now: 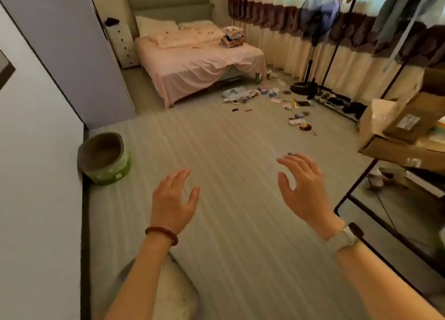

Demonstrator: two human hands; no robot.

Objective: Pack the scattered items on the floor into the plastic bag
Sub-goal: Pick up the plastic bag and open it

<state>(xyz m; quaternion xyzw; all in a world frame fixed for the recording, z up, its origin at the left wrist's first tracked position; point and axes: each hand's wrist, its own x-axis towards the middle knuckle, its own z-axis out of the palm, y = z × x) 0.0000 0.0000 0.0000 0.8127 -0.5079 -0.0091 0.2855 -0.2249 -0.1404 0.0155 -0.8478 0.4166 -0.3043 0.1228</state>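
Note:
Several small scattered items (267, 95) lie on the floor far ahead, between the foot of the bed and the fan: bottles, little boxes, packets and a clear plastic bag or wrapper (233, 92). More bits (299, 122) lie closer to the right. My left hand (173, 199) and my right hand (303, 187) are both raised in front of me with fingers spread and relaxed. They hold nothing and are far from the items.
A pink-sheeted bed (199, 62) stands at the back. A standing fan (313, 40) and a clothes rack with cardboard boxes (404, 124) line the right side. A round green pet bed (104, 158) sits by the left wall, and a pale cushion (168, 293) lies near my feet.

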